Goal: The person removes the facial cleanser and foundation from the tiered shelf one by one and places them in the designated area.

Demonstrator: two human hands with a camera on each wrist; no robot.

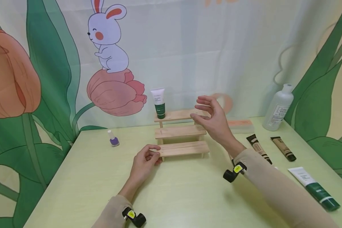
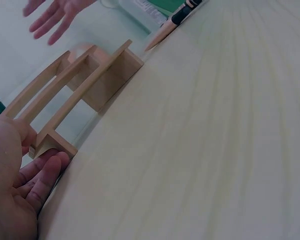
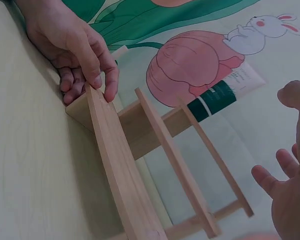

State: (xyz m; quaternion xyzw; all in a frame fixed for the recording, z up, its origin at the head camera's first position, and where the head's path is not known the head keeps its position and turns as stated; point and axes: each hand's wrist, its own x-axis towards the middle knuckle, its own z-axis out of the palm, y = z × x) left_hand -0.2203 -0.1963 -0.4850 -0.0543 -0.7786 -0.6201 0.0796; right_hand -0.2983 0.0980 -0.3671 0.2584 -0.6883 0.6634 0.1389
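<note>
A three-tier wooden display stand (image 1: 180,131) stands at the back of the table. My left hand (image 1: 143,163) pinches the left end of its lowest step between thumb and fingers, as the left wrist view also shows. On the left end of the top step a white and green squeeze tube (image 1: 159,103) stands upright on its cap. By the right end of that step my right hand (image 1: 215,120) is raised, fingers spread and loosely bent, with nothing in it. In the right wrist view, the right hand (image 3: 292,175) is apart from the stand (image 3: 125,170).
A purple nail polish bottle (image 1: 114,141) stands left of the stand. On the right are a flat box (image 1: 240,126), a white bottle (image 1: 278,109), a dark-patterned tube (image 1: 259,148), a brown tube (image 1: 283,148) and a larger white and green tube (image 1: 314,189). A printed curtain (image 1: 174,47) hangs behind.
</note>
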